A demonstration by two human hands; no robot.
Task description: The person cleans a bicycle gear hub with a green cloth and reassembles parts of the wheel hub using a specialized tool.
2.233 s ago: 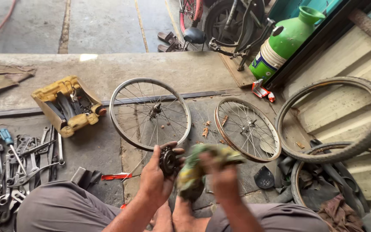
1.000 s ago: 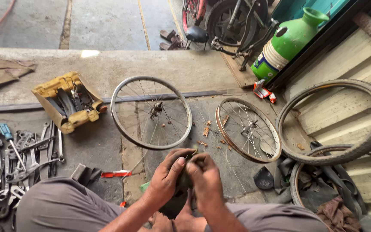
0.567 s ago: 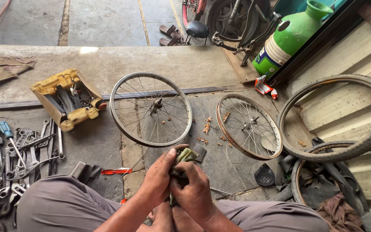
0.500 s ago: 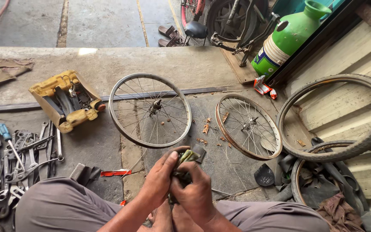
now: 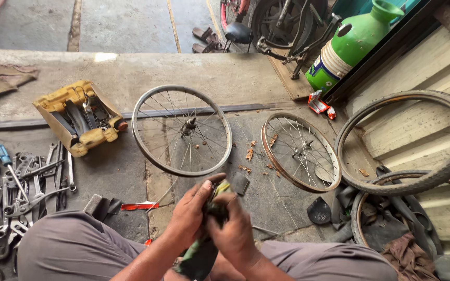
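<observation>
The floor [image 5: 131, 171] is stained grey concrete, with a raised step [image 5: 147, 67] running across the upper area and a metal strip [image 5: 22, 124] set along its base. At right, pale wooden planks [image 5: 423, 135] slope beside a dark frame [image 5: 391, 49]. Daylight is even, with one bright patch [image 5: 106, 56] on the step and paved ground [image 5: 121, 23] beyond.

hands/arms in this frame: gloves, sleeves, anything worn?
No gloves: the left hand and right hand are bare, fingers grimy. Both forearms are bare up to the bottom edge of the frame, with no sleeve showing. No watch, ring or band visible. Grey trousers cover the knees below them.
</observation>
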